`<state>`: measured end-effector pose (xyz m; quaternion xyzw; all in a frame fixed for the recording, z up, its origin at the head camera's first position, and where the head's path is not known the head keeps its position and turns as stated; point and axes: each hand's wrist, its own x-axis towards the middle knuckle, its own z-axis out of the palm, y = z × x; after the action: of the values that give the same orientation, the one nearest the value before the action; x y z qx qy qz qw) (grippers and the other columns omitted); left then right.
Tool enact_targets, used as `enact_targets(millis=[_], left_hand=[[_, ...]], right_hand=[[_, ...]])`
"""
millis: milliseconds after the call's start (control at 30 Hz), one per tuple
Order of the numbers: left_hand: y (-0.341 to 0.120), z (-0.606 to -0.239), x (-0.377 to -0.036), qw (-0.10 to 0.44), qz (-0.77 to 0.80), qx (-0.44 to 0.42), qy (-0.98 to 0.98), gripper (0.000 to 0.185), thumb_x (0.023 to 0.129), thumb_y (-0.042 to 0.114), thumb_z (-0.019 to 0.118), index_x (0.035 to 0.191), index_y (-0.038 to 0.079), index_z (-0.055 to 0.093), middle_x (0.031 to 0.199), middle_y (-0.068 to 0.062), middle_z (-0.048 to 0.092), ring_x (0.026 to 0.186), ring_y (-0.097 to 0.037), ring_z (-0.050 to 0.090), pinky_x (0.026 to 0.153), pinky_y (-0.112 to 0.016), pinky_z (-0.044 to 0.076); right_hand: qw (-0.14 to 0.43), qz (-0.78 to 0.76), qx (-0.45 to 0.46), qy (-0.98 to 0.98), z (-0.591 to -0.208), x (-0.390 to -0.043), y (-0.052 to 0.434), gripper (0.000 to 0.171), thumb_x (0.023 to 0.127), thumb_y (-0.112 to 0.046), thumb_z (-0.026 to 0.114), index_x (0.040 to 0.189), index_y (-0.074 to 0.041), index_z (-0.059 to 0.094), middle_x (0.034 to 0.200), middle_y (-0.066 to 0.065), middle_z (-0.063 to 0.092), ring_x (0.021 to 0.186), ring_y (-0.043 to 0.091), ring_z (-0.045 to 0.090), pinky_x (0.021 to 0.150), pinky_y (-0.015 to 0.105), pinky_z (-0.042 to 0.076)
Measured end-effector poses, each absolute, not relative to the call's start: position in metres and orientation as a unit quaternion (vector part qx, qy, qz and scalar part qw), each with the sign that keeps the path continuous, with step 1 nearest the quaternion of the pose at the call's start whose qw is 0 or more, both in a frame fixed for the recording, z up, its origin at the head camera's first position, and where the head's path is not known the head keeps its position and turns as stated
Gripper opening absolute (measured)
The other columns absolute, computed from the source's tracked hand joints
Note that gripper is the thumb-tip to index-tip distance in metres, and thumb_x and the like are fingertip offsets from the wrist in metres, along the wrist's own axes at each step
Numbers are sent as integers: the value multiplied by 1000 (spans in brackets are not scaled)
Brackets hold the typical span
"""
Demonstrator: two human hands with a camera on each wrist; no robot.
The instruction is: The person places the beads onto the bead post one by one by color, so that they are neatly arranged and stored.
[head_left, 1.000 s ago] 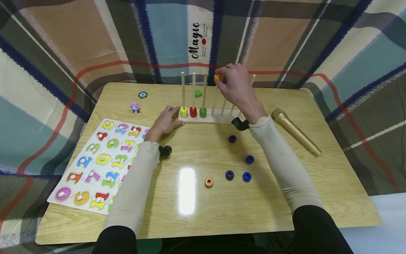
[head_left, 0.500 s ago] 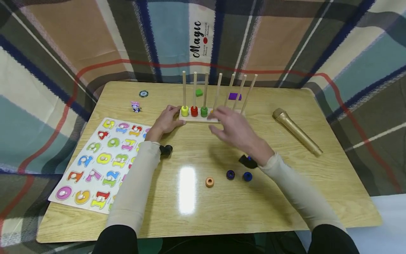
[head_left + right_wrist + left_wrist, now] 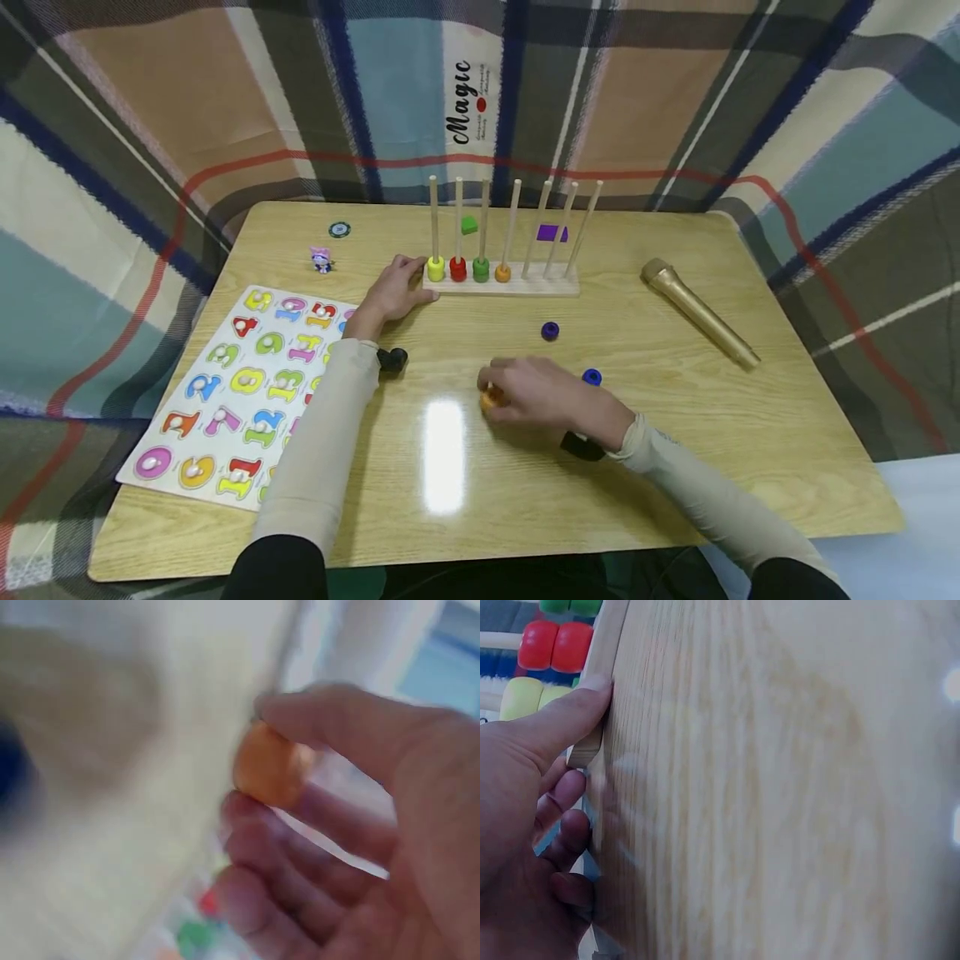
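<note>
In the head view my left hand (image 3: pixel 394 290) grips the left end of a wooden peg rack (image 3: pixel 536 287) with upright dowels. In the left wrist view its thumb lies on the base's edge, with the fingers curled at the end. Yellow beads (image 3: pixel 436 268), red beads (image 3: pixel 458 268), green beads (image 3: pixel 481 269) and an orange bead (image 3: pixel 503 272) sit on separate dowels. Lower down, my right hand (image 3: pixel 543 396) pinches another orange bead (image 3: pixel 270 765) between thumb and fingertips. Dark blue beads (image 3: pixel 550 331) lie on the table nearby; the right hand hides others.
A number puzzle board (image 3: pixel 225 392) lies at left, partly under the left forearm. A gold microphone-shaped stick (image 3: pixel 697 310) is on the right. Behind the rack are a green block (image 3: pixel 468 225) and a purple piece (image 3: pixel 551 233). A small figurine (image 3: pixel 321 259) and a round chip (image 3: pixel 339 229) stand back left.
One orange bead was lowered onto the fourth dowel and let go. My right hand came back toward the near side and took the orange bead from the table. The left hand stayed put.
</note>
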<state>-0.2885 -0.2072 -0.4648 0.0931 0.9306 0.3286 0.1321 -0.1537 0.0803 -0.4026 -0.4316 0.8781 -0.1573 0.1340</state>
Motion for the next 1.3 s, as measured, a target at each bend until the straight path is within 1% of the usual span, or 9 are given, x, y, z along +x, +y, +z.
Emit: enact_targets(millis=[167,367,633,833,933,1033,1100,1200,1300], left_hand=[[-208,-468,-289,130,329,94,931,78,107,33,67,170,7,28,160,-22,34,149,-42,33,125,-60,30],[-207,-465,-291,128,327,100,931,78,107,33,66,170,6,28,160,-23,33,148,-44,34,125,-60,29],[-205,-462,-290,133,328,96,930,78,107,33,66,170,7,28,159,-23,34,149,-43,34,125,-59,29],[-206,-464,-288,131,331,96,929,77,107,30,67,169,6,29,159,-22,34,149,-43,33,125,-59,29],[-207,-466,-289,129,329,99,930,77,108,31,67,170,5,28,159,-22,34,149,-43,33,125,-59,29],[-207,-466,-291,125,326,102,932,77,108,32,66,170,5,28,159,-22,34,149,-43,33,125,-59,29],[-207,-466,-291,123,328,103,931,77,108,32,66,169,5,28,159,-22,34,149,-43,34,125,-59,30],[-207,-467,-292,125,329,103,930,78,107,32,67,170,6,28,160,-21,34,149,-42,34,125,-59,30],[-208,-467,-291,129,329,99,930,79,107,31,68,170,6,27,159,-21,34,149,-42,34,125,-59,30]], right_hand=[[4,-219,-343,914,-347,-212,87,29,97,-18,81,122,-6,73,111,7,74,89,21,70,75,32,58],[-113,-274,-243,924,-304,-270,89,37,104,-20,74,138,-6,70,125,14,65,81,25,56,70,35,44],[-90,-251,-181,947,-295,-292,78,43,109,-26,64,151,-15,63,135,13,60,93,27,53,74,35,42],[-71,-208,-175,960,-297,-296,76,43,109,-26,62,149,-9,64,134,15,68,87,27,59,69,37,47],[-79,-193,-189,960,-301,-297,77,44,108,-26,65,147,-5,65,130,15,73,86,29,65,70,41,51],[-93,-196,-190,957,-305,-294,81,53,107,-29,66,154,-7,57,142,13,69,96,32,71,81,46,57],[-127,-219,-196,947,-311,-288,86,55,107,-29,67,156,-9,55,148,14,64,95,33,70,81,47,58],[-183,-253,-213,926,-331,-273,98,43,106,-25,66,145,-7,62,140,16,65,87,32,67,71,47,56],[-155,-245,-219,932,-363,-259,114,32,105,-22,67,130,-2,68,120,17,68,78,31,64,64,47,53]])
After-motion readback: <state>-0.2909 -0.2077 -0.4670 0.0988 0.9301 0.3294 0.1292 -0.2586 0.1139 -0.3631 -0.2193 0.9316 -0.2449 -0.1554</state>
